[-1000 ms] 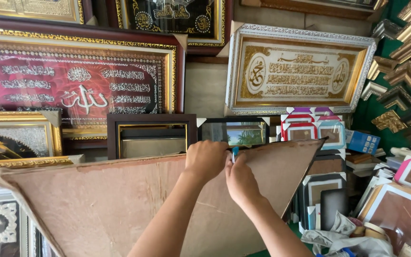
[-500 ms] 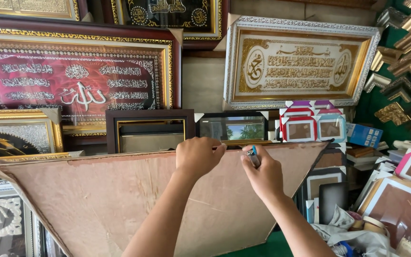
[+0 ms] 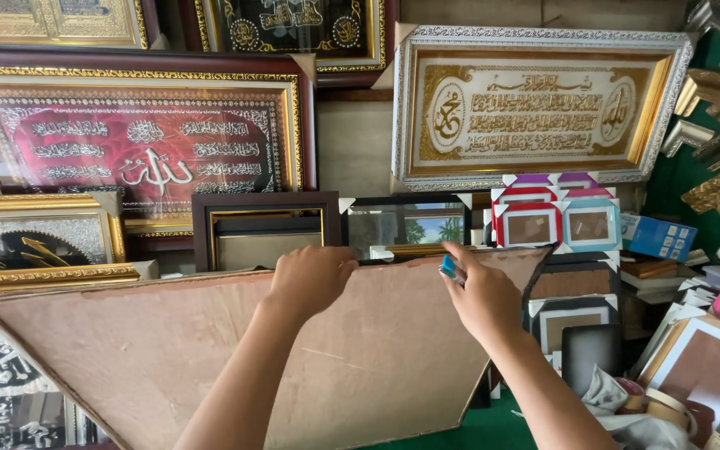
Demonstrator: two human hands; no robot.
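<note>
overhead, framed calligraphy [image 3: 156,150] crowds wall | left hand [image 3: 310,279] grips brown board [image 3: 210,358] | right hand [image 3: 481,296] clutches blue tool [image 3: 449,267] | green tabletop [image 3: 493,429]

The backing board [image 3: 210,350] is dull pinkish-brown and faintly mottled. Above it hangs a calligraphy frame [image 3: 139,133] with a deep red field, white script and gold, dark-maroon moulding. To that frame's right, a silver-white frame [image 3: 535,104] holds gold calligraphy on cream. The right hand [image 3: 481,296] grips something blue [image 3: 448,267].
</note>
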